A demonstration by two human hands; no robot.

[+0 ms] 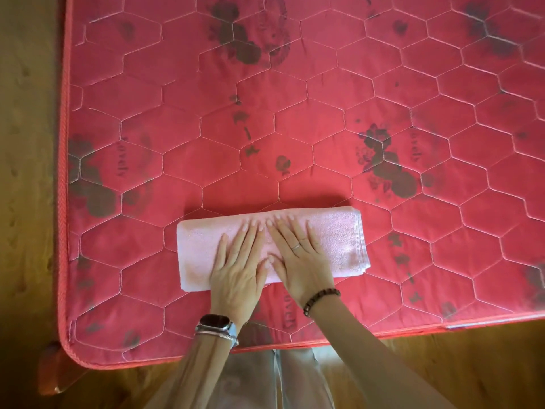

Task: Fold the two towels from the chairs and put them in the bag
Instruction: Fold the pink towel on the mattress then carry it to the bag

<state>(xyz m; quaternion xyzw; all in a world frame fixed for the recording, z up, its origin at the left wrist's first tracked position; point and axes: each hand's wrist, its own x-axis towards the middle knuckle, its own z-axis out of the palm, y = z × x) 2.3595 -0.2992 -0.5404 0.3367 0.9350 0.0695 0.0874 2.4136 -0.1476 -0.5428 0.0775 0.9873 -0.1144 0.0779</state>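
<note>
Fingers [249, 236] straight, slightly spread, your left hand [236, 271] and right hand [299, 261] flat side by side on the folded pink towel [339, 237], red mattress [265, 128] underneath

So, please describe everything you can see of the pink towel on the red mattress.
The pink towel is pale, soft terry cloth, folded into a long, thick rectangle of several layers. Its stitched hems are stacked at the right end; the left end looks like a smooth fold. It lies flat near the front edge of the red quilted mattress. The left hand and right hand press side by side on its middle with straight fingers.
</note>
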